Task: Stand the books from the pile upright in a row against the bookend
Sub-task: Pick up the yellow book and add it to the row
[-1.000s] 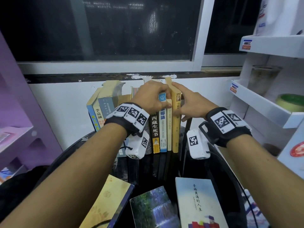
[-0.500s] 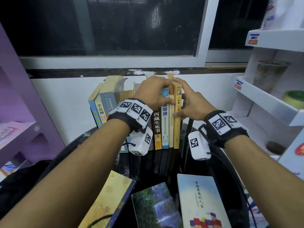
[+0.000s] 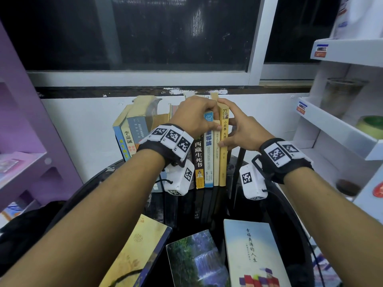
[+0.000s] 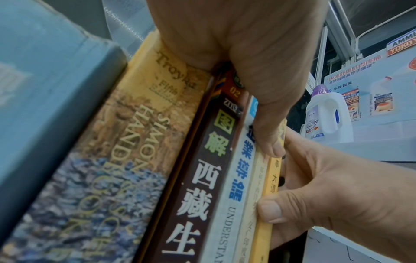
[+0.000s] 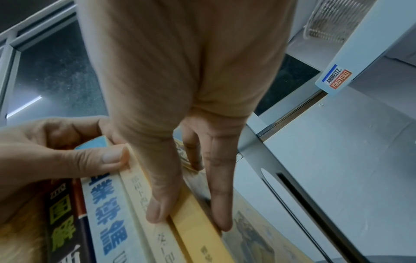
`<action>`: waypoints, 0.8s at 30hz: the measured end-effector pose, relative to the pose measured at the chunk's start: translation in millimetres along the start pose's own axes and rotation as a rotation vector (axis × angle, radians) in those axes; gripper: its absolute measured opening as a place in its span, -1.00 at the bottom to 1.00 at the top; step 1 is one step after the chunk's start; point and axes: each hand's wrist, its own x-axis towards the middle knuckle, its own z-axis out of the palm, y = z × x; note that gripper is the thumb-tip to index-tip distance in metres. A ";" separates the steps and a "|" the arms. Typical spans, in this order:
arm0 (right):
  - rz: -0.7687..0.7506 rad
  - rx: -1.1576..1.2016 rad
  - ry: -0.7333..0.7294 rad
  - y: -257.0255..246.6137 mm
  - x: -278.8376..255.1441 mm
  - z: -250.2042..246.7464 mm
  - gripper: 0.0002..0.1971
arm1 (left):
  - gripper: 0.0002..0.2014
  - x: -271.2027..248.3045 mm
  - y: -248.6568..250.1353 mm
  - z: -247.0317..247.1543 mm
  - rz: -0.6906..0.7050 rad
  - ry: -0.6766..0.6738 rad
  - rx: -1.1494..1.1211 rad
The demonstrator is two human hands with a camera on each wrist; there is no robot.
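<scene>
**Yellow spine now pinched from the right, row squeezed tighter**

Black glass surface carries the whole job: a row of upright books at the back, near the wall, and three more lying flat at the near edge. Against a second ago, the two hands have closed in on each other and the right one has changed from a flat push to a pinch, so the row looks nearly squared up, with the flat ones yet to stand. Left hand curls over the tops of the middle books, thumb down on the cream spine. Right hand pinches the yellow book, thumb on its spine, fingers along its cover. Just right of it stands the dark bookend.
</scene>
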 end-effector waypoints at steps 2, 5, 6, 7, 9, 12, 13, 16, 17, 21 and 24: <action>0.003 -0.010 -0.002 -0.7 -0.2 1.0 0.09 | -0.76 0.2 -0.3 0.2 -0.001 0.002 0.002; 0.015 -0.023 -0.001 -1.4 -1.0 1.9 0.09 | -0.75 0.5 -0.3 0.3 -0.008 -0.002 -0.005; 0.020 -0.022 -0.001 -1.7 -1.9 2.0 0.09 | -0.74 0.6 -0.2 0.3 -0.011 -0.004 -0.007; 0.023 -0.018 -0.001 -1.9 -2.6 2.0 0.09 | -0.74 0.6 -0.2 0.2 -0.013 -0.005 -0.008; 0.023 -0.010 0.000 -2.2 -3.9 1.9 0.09 | -0.74 0.5 0.0 0.1 -0.015 -0.004 -0.002; 0.020 -0.022 0.002 -2.8 -4.3 1.9 0.08 | -0.74 0.7 0.0 0.8 -0.022 0.002 0.007; 0.021 -0.025 0.001 -2.8 -4.2 2.0 0.08 | -0.74 0.7 0.0 1.1 -0.025 0.004 0.008; 0.027 -0.027 -0.003 -3.0 -4.7 2.8 0.10 | -0.75 0.7 -0.3 2.6 -0.025 0.015 0.018; 0.030 -0.031 -0.001 -3.5 -5.1 3.2 0.11 | -0.75 0.6 -0.5 3.3 -0.021 0.023 0.024; 0.048 -0.051 0.030 -5.4 -6.4 5.7 0.12 | -0.77 0.8 -0.8 6.6 -0.025 0.058 0.046; 0.071 -0.056 0.038 -5.9 -7.6 8.6 0.11 | -0.78 0.6 -1.2 8.0 -0.038 0.075 0.046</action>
